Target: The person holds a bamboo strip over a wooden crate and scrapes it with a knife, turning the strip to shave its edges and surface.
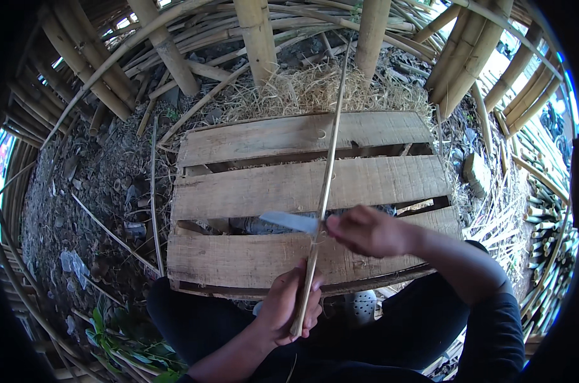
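A long, thin bamboo strip [331, 150] runs from near my lap across the plank table [251, 188] and past its far edge. My left hand [290, 303] is closed around its near end, below the table's front edge. In my right hand [369, 231] is a knife, its handle mostly hidden by the fingers. The pale, broad knife blade [286, 221] points left and meets the strip at an angle, a little beyond my left hand. Small fibres stick out from the strip by the blade.
Pale shavings [308, 89] are heaped behind the table. Thick bamboo poles [256, 41] stand at the back. Cut bamboo pieces [541, 223] are stacked at the right. Thin strips [154, 191] and litter cover the ground at left, with a green plant [111, 341] near my knee.
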A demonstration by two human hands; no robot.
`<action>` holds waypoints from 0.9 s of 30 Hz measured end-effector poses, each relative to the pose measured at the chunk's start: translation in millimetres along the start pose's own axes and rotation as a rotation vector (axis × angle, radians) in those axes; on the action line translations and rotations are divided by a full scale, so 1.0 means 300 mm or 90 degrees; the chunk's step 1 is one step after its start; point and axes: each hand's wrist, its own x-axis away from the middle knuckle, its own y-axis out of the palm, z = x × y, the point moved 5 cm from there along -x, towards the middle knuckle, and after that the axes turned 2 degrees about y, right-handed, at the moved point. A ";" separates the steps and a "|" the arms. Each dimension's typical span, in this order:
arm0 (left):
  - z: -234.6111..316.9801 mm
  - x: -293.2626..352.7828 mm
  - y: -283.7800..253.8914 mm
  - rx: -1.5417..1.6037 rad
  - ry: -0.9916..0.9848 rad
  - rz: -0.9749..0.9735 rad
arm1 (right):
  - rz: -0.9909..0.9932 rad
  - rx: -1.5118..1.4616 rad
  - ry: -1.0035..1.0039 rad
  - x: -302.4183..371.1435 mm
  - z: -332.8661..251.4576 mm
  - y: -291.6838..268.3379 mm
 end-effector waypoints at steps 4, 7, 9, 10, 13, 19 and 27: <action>0.009 0.002 -0.011 0.020 0.018 0.016 | 0.101 0.032 -0.011 -0.012 0.038 0.026; 0.000 0.004 -0.016 0.012 -0.013 0.010 | 0.172 0.075 -0.109 0.015 -0.020 0.031; 0.011 0.010 -0.009 0.000 -0.007 0.021 | 0.096 -0.061 0.115 -0.009 -0.001 -0.063; 0.016 0.009 -0.003 0.015 -0.006 0.008 | 0.171 -0.091 0.086 -0.018 0.002 -0.087; 0.009 0.008 -0.017 0.049 -0.010 -0.021 | 0.143 0.040 -0.151 0.007 -0.039 0.088; 0.013 0.006 -0.019 0.063 -0.014 -0.044 | 0.156 -0.129 0.091 0.005 -0.009 -0.022; 0.013 0.002 -0.007 0.043 -0.010 -0.020 | 0.053 0.069 0.016 0.020 -0.034 0.059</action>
